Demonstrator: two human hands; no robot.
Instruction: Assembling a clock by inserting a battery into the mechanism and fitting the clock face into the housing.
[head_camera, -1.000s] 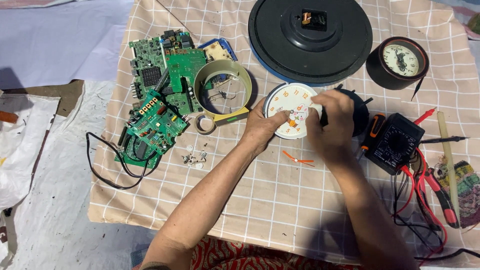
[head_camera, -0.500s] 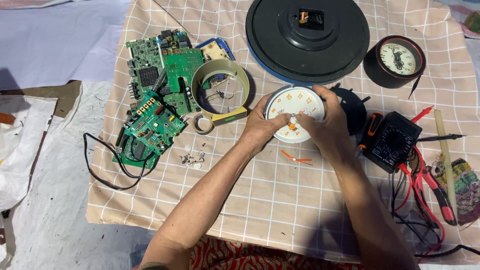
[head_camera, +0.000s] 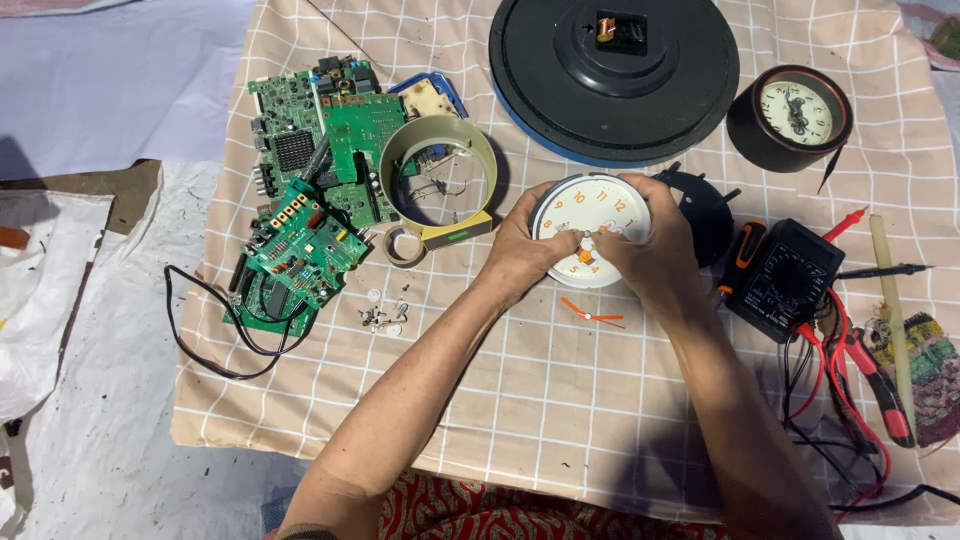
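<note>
A small round white clock dial (head_camera: 590, 208) with orange numerals lies on the checked cloth (head_camera: 560, 400). My left hand (head_camera: 520, 252) grips its left rim. From the right, my right hand (head_camera: 650, 250) holds the dial too, its fingertips pinched at the centre hub. Orange clock hands (head_camera: 590, 313) lie loose on the cloth just below the dial. A black clock part (head_camera: 705, 205) peeks out behind my right hand.
Green circuit boards (head_camera: 320, 160) and a yellowish ring casing (head_camera: 440, 180) lie at left, with small screws (head_camera: 385, 315) and a tape roll (head_camera: 405, 245). A large black clock back (head_camera: 615, 75), a small dark clock (head_camera: 795, 115), a multimeter (head_camera: 785, 280) and red-handled pliers (head_camera: 880, 380) lie at right.
The dial has shifted slightly up and left as both hands closed around it. My right fingers moved from its right side onto the centre.
</note>
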